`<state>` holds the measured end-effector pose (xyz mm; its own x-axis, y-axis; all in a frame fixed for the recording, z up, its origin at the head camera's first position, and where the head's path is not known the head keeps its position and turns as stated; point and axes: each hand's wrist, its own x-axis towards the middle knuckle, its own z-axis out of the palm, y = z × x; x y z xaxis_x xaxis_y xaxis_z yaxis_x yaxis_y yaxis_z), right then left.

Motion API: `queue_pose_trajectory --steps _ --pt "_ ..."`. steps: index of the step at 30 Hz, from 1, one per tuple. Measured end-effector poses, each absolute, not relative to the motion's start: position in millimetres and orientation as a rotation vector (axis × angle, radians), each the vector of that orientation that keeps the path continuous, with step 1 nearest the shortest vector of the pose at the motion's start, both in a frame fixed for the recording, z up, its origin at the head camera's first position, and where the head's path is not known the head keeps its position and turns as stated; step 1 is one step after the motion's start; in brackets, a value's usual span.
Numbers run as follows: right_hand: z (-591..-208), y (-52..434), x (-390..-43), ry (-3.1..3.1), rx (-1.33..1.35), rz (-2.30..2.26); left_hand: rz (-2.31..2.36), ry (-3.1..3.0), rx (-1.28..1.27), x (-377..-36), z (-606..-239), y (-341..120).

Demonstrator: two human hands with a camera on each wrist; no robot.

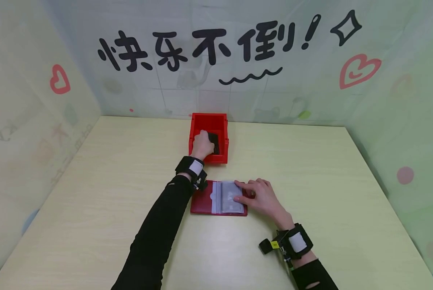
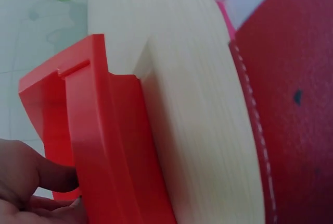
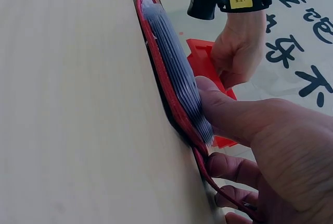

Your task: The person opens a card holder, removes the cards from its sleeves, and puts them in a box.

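Here, starting at the left, we see our left hand (image 1: 201, 144) reaching down into the red bin (image 1: 220, 121), which stands on the pale wooden table (image 1: 93, 193) just behind the card holder. Its fingers are curled round a dark card (image 1: 214, 141) inside the bin; the head view shows the dark thing against the knuckles, though how firmly it is pinched we cannot tell. In the left wrist view only the bin's outer wall (image 2: 99, 146) and a bit of the hand (image 2: 31, 182) show.

Moving right, the red card holder (image 1: 201, 199) lies open and flat on the table, its stack of clear sleeves (image 1: 228, 197) fanned on the right half. Our right hand (image 1: 261, 197) rests on it with fingers stretched out, and the thumb (image 3: 234, 112) presses the sleeve edges (image 3: 177, 52) down against the cover, keeping the book open.

We judge the step in hand to be taking a card out of the bin. The next move would call for lifting the card clear of the bin wall and bringing it to a sleeve mouth, while the right hand parts one pocket without letting the holder slide.
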<state>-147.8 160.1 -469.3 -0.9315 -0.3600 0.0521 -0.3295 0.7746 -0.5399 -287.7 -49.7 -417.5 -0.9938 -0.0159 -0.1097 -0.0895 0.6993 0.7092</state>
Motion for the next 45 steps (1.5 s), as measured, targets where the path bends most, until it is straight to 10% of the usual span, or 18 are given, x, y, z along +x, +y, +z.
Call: queue_pose_trajectory --steps 45 --pt "-469 160 -147 2.913 -0.572 -0.865 0.629 3.165 -0.005 -289 -434 -37"
